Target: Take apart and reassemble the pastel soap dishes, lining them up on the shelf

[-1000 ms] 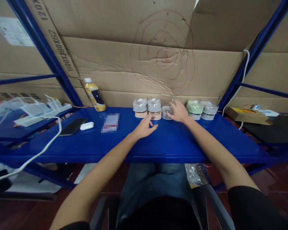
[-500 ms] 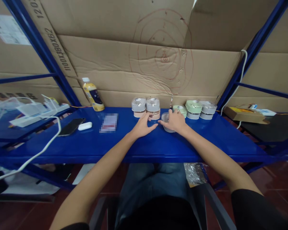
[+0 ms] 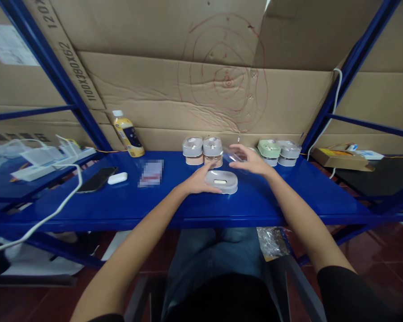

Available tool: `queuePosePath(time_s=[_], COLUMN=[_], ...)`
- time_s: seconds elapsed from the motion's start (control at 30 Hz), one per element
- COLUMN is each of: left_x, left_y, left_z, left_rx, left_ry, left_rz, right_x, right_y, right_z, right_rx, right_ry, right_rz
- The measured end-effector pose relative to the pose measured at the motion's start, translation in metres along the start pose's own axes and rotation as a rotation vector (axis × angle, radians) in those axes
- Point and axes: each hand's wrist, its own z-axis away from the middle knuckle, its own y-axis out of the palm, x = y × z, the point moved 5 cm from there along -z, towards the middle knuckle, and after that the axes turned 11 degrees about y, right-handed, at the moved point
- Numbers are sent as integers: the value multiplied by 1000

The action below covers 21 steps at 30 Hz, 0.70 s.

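Observation:
A grey oval box (image 3: 231, 184) without its cover lies on the blue table, with a small white piece (image 3: 219, 182) in its middle. My left hand (image 3: 200, 180) grips its left end, the thumb along the near side and the fingers at the far side. Up and to the right, my right hand (image 3: 251, 160) is closed around a clear plastic lid (image 3: 233, 156), tilted and blurred, apart from the box. Behind my left hand stand two stacks of lidded boxes, grey (image 3: 192, 145) over pink (image 3: 194, 159). To the right of my right hand, a green box (image 3: 269, 146) tops another stack.
A grey stack (image 3: 289, 152) stands at the back right. On the left are a yellow bottle (image 3: 129, 136), a white earphone case (image 3: 117, 178), a dark phone (image 3: 97, 180) and a blurred packet (image 3: 151, 173). A cardboard wall (image 3: 147, 85) and blue posts (image 3: 43, 58) bound the table.
My right hand drew the grey box from the back row toward me, and its clear lid is now lifted off. My left hand has moved onto the box's left end.

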Motion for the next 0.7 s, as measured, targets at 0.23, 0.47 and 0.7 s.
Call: queuePosePath(time_s=[0.23,0.47,0.7], left_x=[-8,2,-6], left_y=[5,-17,-34], left_z=[-1,-2,1], left_rx=[115,-244,-274], left_ry=[39,-28,-5], left_rz=[-80,-179,-213], right_x=[-41,-53,-47], right_y=[-28,-30,-32], right_z=[-7,-11,-10], right_rx=[-243,-295,-201], right_ry=[196,204,184], right_rz=[75,82,-114])
